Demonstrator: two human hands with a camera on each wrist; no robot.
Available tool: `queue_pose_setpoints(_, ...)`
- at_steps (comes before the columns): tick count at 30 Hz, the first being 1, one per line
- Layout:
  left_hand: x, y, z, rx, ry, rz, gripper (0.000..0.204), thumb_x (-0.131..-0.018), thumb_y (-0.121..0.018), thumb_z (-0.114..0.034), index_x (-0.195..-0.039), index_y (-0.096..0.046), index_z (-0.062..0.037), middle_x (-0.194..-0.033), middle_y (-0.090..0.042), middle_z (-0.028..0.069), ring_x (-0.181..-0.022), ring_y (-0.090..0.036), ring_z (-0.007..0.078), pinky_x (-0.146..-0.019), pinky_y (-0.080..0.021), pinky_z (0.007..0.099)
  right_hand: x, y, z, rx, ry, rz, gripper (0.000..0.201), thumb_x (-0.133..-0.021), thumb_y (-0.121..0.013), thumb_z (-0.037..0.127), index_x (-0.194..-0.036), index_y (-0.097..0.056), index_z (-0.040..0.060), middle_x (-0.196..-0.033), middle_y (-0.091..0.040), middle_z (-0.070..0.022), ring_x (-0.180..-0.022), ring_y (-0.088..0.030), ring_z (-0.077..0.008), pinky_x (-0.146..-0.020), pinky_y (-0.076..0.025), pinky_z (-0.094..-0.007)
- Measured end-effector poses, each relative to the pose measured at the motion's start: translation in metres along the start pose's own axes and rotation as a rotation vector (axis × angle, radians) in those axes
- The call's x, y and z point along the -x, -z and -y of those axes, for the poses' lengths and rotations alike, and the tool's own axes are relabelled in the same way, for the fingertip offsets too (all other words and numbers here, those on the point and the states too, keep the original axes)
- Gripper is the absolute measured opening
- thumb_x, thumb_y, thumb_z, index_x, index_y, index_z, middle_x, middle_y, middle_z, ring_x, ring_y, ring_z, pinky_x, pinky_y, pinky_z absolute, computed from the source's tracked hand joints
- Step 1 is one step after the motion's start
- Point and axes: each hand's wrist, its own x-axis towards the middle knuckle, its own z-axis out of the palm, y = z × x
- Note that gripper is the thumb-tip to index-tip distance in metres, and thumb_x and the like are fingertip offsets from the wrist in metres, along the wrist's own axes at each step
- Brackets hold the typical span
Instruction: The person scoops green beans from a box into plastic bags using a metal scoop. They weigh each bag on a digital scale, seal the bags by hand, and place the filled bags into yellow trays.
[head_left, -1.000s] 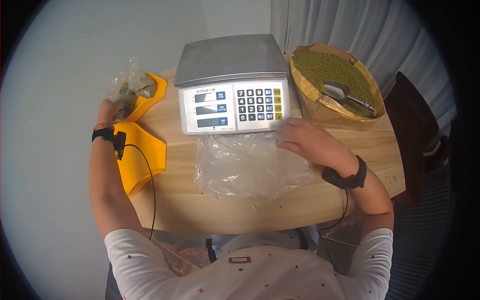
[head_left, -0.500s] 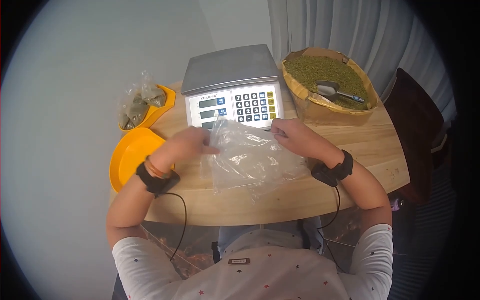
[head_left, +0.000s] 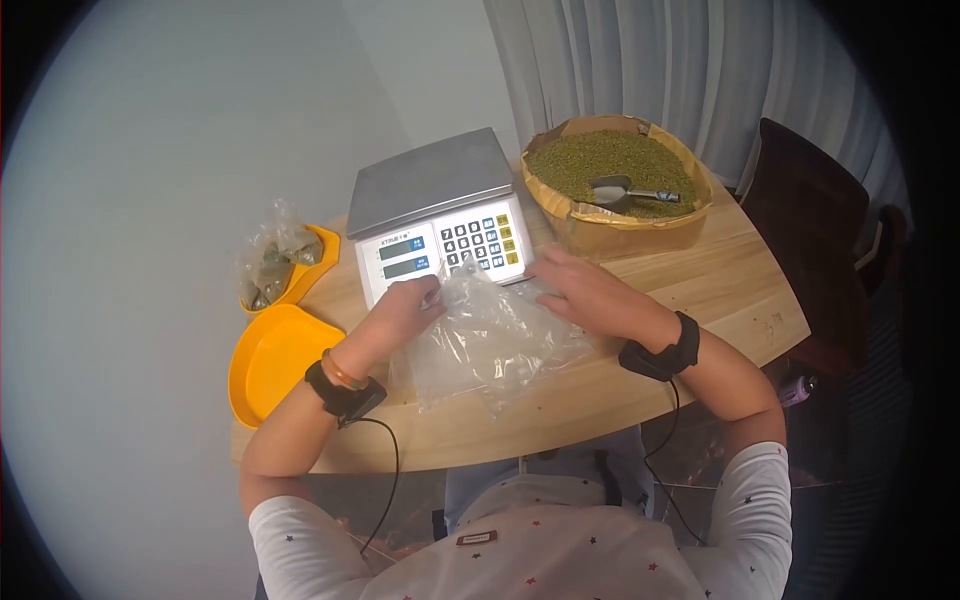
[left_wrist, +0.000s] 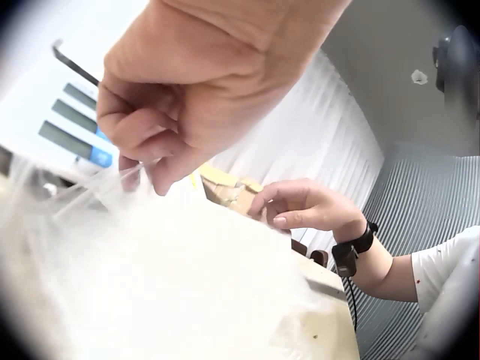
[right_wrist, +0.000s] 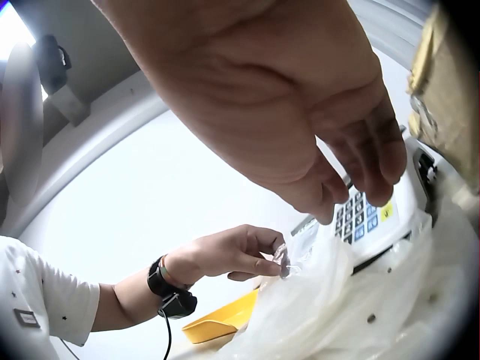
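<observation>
Clear plastic bag (head_left: pixel 495 350) lies on the wood surface (head_left: pixel 735 290), btwn the hands, in front of the scale (head_left: pixel 435 185); can't tell if it's 1 layer or several, & in L wrist view it's mostly washed out. L hand (head_left: pixel 400 312) pinches its top edge, fingertips narrow; R hand (head_left: pixel 590 290) is partly wide, fingers loosely bent, near the bag's other side, no grip seen. Scale's lowest display is hidden in head view, bottom keys partly covered by plastic; readouts n/a, too dim to read. To the L: yellow tray (head_left: pixel 280 365), empty-looking, plus 2nd yellow tray (head_left: pixel 322 262) w/ filled bags (head_left: pixel 283 250), contents blurry. To the R: lined box (head_left: pixel 625 238) of green granules (head_left: pixel 570 160), metal scoop (head_left: pixel 612 190) resting on top, tip hard to make out. Dark chair (head_left: pixel 805 225) beyond, partly lost in shadow.
</observation>
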Motion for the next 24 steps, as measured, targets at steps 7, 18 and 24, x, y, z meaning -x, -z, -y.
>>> queue_pose_setpoints(7, -0.009, 0.052, -0.097, 0.231, -0.030, 0.113, 0.011, -0.096, -0.060, -0.010, -0.091, -0.060, 0.0006, -0.071, -0.060, 0.0119, -0.065, -0.059, 0.0176, -0.062, -0.049, 0.0333, -0.019, 0.035, 0.027, -0.157, 0.262, -0.159, 0.033, -0.089, -0.064, 0.010, -0.120, -0.058, 0.0019, -0.117, -0.061, -0.0157, -0.103, -0.061, -0.0302, -0.084, -0.048, -0.0382)
queue_pose_setpoints(18, -0.036, 0.046, -0.086, -0.113, -0.390, 0.012, 0.022, -0.098, -0.057, -0.020, -0.095, -0.059, 0.0022, -0.081, -0.061, 0.0203, -0.078, -0.056, 0.0409, -0.068, -0.046, 0.0442, 0.001, 0.085, -0.017, 0.068, 0.046, -0.088, 0.013, -0.089, -0.061, 0.011, -0.095, -0.066, 0.0009, -0.088, -0.064, -0.0139, -0.087, -0.062, -0.0309, -0.078, -0.048, -0.0391)
queue_pose_setpoints(24, -0.050, 0.046, -0.093, 0.008, -0.330, 0.090, 0.029, -0.092, -0.067, -0.027, -0.096, -0.062, 0.0015, -0.081, -0.063, 0.0164, -0.075, -0.059, 0.0345, -0.068, -0.048, 0.0405, 0.000, 0.123, -0.111, 0.412, -0.241, -0.381, 0.017, -0.082, -0.067, 0.011, -0.094, -0.070, -0.0016, -0.093, -0.068, -0.0220, -0.092, -0.065, -0.0378, -0.080, -0.051, -0.0441)
